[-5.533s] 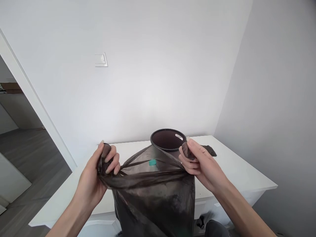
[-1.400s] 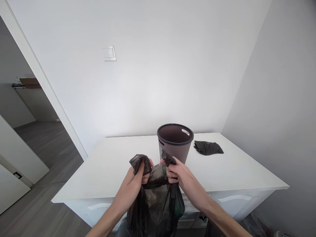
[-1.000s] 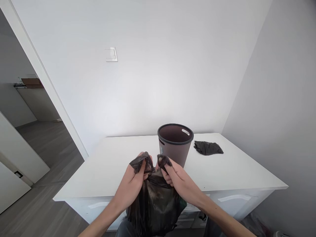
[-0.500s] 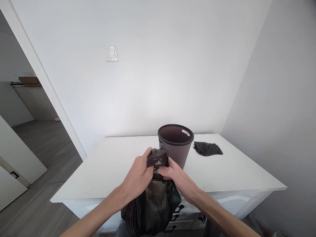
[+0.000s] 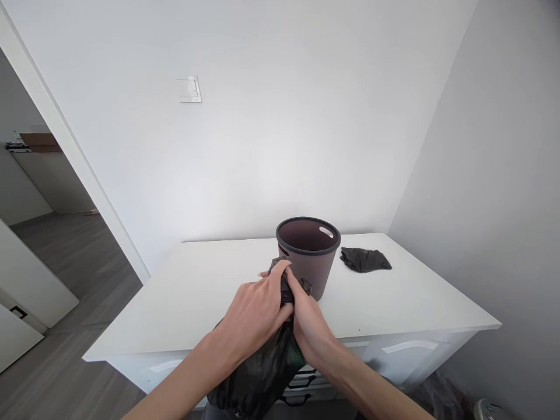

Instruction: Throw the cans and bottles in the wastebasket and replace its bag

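Observation:
A filled black plastic bag (image 5: 258, 373) hangs in front of the white cabinet, its gathered neck between my two hands. My left hand (image 5: 258, 303) is wrapped round the neck from the left. From the right, my right hand (image 5: 306, 315) presses against the same neck, its fingers closed on the plastic. Crumpled ends of the bag stick out above and beside my fingers. Just behind my hands, a brown bin (image 5: 310, 268) with a dark rim stands upright on the cabinet top.
A folded black bag (image 5: 365, 260) lies on the white cabinet top (image 5: 210, 291), right of the bin. Black drawer handles show below the front edge. A light switch (image 5: 189, 89) is on the wall. At the left is a doorway, and clear plastic lies on the floor at lower right.
My hands have come together round the bag's neck, and the bag's top is squeezed narrower. The bag's body has swung slightly left. The view has shifted a little.

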Action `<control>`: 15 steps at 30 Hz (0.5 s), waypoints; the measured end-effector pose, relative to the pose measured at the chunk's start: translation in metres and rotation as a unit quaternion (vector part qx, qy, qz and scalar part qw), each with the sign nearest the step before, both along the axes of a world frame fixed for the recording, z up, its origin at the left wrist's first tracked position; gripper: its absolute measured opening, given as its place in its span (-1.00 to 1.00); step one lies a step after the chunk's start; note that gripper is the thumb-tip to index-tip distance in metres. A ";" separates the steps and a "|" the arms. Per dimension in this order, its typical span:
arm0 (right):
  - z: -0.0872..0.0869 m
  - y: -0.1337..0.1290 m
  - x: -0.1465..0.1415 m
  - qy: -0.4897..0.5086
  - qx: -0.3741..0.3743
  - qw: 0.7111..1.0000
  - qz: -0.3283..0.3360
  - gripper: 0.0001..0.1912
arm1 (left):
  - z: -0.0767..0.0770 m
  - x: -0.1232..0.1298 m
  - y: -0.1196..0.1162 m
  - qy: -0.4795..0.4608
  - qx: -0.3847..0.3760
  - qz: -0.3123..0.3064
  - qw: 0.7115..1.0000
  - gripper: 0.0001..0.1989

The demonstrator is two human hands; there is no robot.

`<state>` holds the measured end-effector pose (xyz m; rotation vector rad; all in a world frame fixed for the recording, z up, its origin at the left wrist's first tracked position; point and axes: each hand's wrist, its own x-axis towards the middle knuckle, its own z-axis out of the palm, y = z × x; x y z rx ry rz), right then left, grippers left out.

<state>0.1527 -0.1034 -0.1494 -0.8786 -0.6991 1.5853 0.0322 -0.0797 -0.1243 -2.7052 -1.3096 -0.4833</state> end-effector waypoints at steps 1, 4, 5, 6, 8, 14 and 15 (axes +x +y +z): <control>-0.001 0.001 0.000 0.001 -0.003 1.000 -0.011 -0.33 | 0.000 -0.003 -0.003 -0.041 -0.009 -0.018 0.999 -0.45; -0.001 0.004 0.003 0.003 -0.019 0.999 -0.041 -0.34 | -0.001 -0.015 -0.011 -0.188 -0.111 -0.072 0.973 -0.40; 0.000 0.005 0.003 0.001 -0.018 0.999 -0.045 -0.33 | -0.003 -0.019 -0.014 -0.239 -0.161 -0.079 0.954 -0.43; 0.001 0.006 0.005 -0.003 -0.010 0.999 -0.046 -0.33 | -0.005 -0.023 -0.015 -0.285 -0.211 -0.079 0.932 -0.48; 0.002 0.007 0.007 -0.019 0.019 0.999 -0.039 -0.33 | -0.010 -0.030 -0.016 -0.353 -0.282 -0.060 0.890 -0.58; 0.003 0.010 0.012 -0.070 0.058 0.995 -0.029 -0.36 | -0.016 -0.032 -0.012 -0.382 -0.264 -0.012 0.886 -0.70; 0.003 0.010 0.012 -0.082 0.063 0.994 -0.026 -0.35 | -0.015 -0.030 -0.012 -0.386 -0.255 -0.006 0.887 -0.67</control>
